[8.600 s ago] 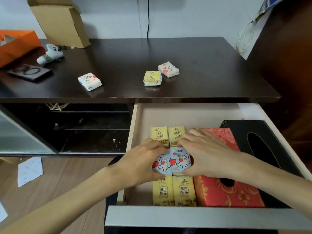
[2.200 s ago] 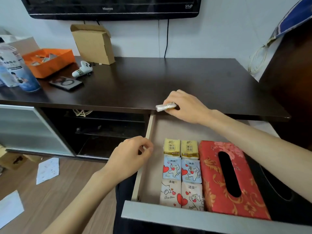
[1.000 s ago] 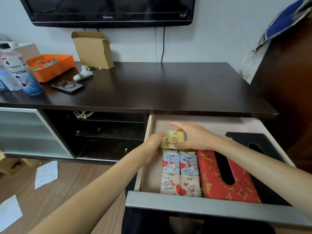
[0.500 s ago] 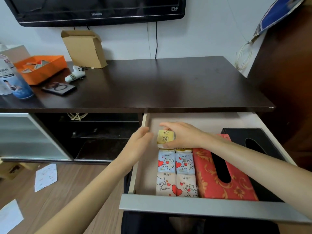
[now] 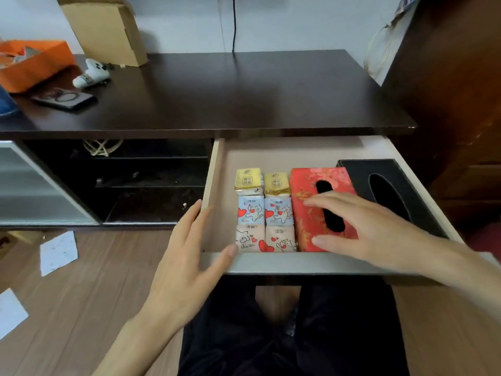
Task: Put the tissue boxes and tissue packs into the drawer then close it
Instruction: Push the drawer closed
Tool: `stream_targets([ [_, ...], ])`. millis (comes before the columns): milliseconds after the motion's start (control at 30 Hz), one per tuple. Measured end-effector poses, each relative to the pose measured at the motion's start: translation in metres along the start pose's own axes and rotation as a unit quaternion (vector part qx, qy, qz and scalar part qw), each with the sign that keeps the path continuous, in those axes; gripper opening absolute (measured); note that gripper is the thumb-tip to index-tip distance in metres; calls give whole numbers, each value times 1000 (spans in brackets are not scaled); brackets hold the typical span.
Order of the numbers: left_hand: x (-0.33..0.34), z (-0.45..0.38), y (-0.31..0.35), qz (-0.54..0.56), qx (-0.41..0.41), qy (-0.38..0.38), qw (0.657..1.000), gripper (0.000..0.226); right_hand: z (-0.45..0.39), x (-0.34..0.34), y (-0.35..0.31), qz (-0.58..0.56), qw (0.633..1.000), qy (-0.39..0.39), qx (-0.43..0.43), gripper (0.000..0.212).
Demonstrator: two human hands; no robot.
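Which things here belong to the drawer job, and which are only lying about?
Job:
- drawer
- red tissue box
- black tissue box
- six tissue packs

Lying about:
- cardboard box
- orange box
- white controller
- phone
- papers on floor

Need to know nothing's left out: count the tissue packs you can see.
6, all in the drawer, two columns left of the red box: yellow packs at the back, blue in the middle, pink in front. More may lie underneath.
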State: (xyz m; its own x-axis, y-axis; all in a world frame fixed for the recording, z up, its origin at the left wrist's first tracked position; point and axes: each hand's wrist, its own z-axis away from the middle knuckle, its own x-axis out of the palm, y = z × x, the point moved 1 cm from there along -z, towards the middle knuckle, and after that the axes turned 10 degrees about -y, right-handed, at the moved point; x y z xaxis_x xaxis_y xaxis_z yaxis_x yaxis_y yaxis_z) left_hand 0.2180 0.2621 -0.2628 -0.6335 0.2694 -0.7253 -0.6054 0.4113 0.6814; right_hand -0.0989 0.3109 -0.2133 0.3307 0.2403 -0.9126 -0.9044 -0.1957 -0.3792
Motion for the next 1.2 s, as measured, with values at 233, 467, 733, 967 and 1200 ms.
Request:
stream_targets([
  [233, 13, -4, -4, -75, -15, -4, 997, 121, 81, 63, 18, 135, 981, 83, 109, 94],
  [467, 11, -28, -10, -87, 6, 9, 996, 121, 45, 66, 42, 196, 958, 195, 72, 87],
  [733, 15, -101, -22, -89, 10, 40, 995, 118, -14, 41, 80, 190, 951, 225, 91, 89],
  [967, 14, -168, -31, -86, -14, 73, 994, 101, -68, 22, 102, 145, 942, 268, 138, 78],
  [1200, 57, -111, -38, 123, -75, 151, 978, 77, -52, 67, 108, -113, 881, 425, 176, 69],
])
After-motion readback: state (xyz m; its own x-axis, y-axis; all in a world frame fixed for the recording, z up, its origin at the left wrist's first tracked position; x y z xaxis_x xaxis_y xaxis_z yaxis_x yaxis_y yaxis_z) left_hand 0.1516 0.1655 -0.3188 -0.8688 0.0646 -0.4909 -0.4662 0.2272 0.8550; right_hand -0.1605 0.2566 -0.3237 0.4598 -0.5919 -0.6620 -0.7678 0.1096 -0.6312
